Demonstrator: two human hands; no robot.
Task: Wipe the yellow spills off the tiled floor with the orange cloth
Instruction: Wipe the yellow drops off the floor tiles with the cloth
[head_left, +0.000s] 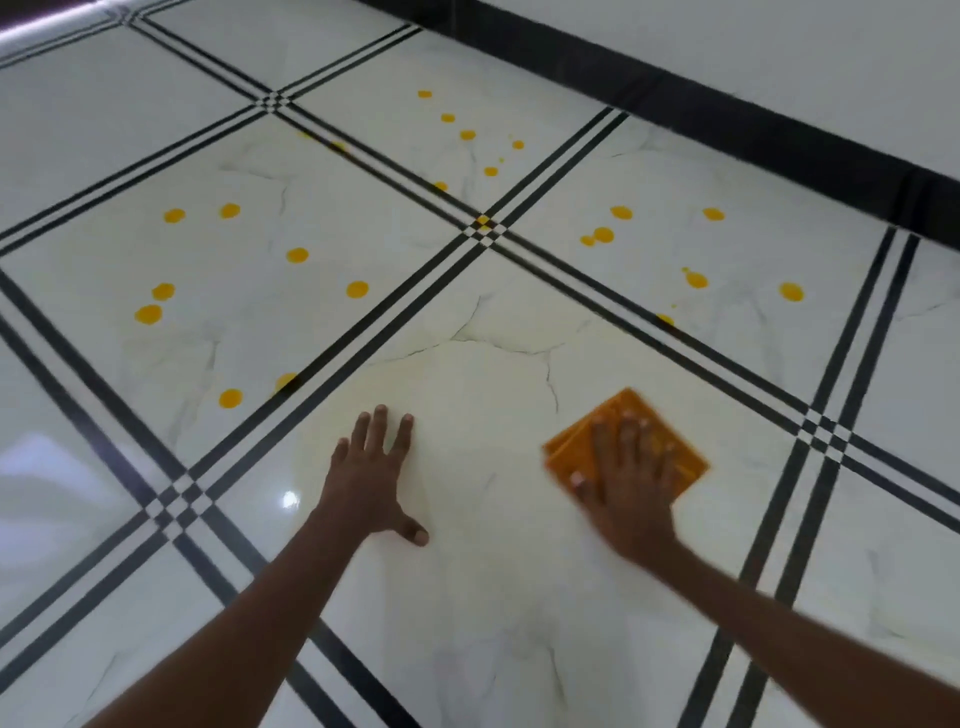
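Note:
A folded orange cloth (576, 441) lies flat on the white tiled floor (493, 571) at centre right. My right hand (628, 483) presses down on it with straight, spread fingers and looks motion-blurred. My left hand (371, 478) rests flat on the same tile, fingers spread, a little left of the cloth. The tile under both hands shows a pale yellowish smear (467, 379). Several round yellow spills dot the tiles beyond: on the left tile (297, 255), the far tile (467, 134) and the right tile (697, 280).
Black triple stripes (322, 364) border each glossy tile and cross at checkered junctions (484, 228). A black skirting strip (727, 104) runs along a white wall at the top right. A light glare (290, 500) shines near my left wrist.

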